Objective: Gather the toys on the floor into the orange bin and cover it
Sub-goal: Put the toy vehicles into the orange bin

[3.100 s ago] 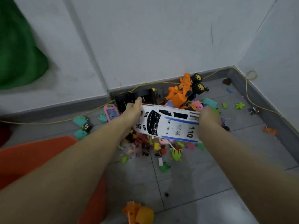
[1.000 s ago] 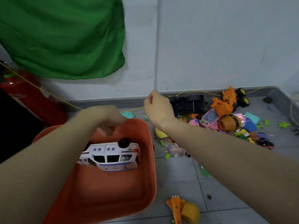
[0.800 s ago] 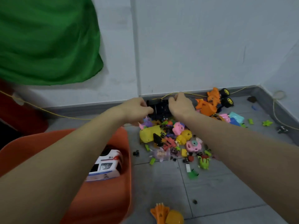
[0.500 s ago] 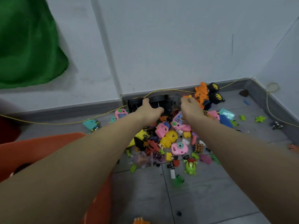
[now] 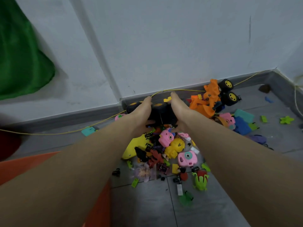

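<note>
A black toy truck (image 5: 161, 113) with yellow-hubbed wheels lies against the baseboard at the far end of the toy pile. My left hand (image 5: 142, 110) and my right hand (image 5: 179, 107) clasp it from either side, fingers along its flanks and thumbs tucked under. Nearer me are a yellow toy (image 5: 133, 145), pink toy cameras (image 5: 186, 158) and a green frog (image 5: 200, 178). An orange digger truck (image 5: 211, 99) sits to the right. The orange bin (image 5: 24, 163) shows at lower left, mostly hidden behind my left arm.
A yellow cord (image 5: 98, 122) runs along the grey baseboard and up the right corner. A green cloth (image 5: 19, 63) hangs on the wall at left, above a dark red object (image 5: 8, 145). Small toys, including a green star (image 5: 286, 120), are scattered right.
The white police car went into the bin and both hands left it. The view swung right to the pile, and both hands reached forward and closed around the black truck.
</note>
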